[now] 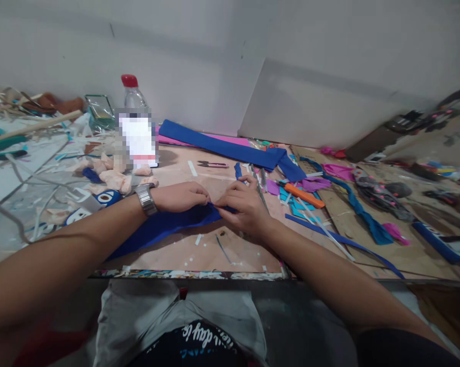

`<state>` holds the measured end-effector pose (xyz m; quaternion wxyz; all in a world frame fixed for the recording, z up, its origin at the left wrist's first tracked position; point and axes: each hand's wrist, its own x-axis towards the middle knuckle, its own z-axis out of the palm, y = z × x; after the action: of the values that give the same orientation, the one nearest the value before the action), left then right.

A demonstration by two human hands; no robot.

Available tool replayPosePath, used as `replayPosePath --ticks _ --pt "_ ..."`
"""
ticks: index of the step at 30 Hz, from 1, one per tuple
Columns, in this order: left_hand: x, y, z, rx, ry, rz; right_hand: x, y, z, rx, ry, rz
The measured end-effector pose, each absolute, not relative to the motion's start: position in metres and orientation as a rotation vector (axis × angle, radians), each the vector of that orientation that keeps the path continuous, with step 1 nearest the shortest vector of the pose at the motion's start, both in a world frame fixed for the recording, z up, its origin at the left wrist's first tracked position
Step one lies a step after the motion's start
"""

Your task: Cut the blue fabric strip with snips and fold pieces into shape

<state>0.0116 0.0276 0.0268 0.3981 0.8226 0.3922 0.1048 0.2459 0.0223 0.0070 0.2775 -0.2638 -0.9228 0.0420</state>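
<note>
A strip of dark blue fabric [157,230] lies across the front of the work table, running from under my left forearm to between my hands. My left hand [182,197], with a metal watch on its wrist, pinches the fabric's upper edge. Close beside it, my right hand [245,206] grips the same edge with thumb and fingers. The two hands nearly touch, and the fabric's end is partly hidden by the right hand. Behind them lie small thread snips [213,164] and a long folded blue band [218,148].
A phone [138,140] leans by a red-capped bottle [129,80] at the back left. Peach fabric scraps [115,179] and cables lie left. On the right are an orange cutter [304,195], a narrow blue strip [344,238], and a teal twisted strip [371,224].
</note>
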Motion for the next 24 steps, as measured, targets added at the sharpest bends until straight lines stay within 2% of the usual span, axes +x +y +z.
replayPosePath --ticks 13,24 --pt "0.0133 0.0274 0.0202 2.031 1.049 0.279 0.2461 0.0216 0.0067 -0.716 -2.493 0.081" --pt "0.0154 0.0222 0.0242 2.178 1.087 0.317 0.2459 0.0253 -0.002 -0.82 -2.439 0.203"
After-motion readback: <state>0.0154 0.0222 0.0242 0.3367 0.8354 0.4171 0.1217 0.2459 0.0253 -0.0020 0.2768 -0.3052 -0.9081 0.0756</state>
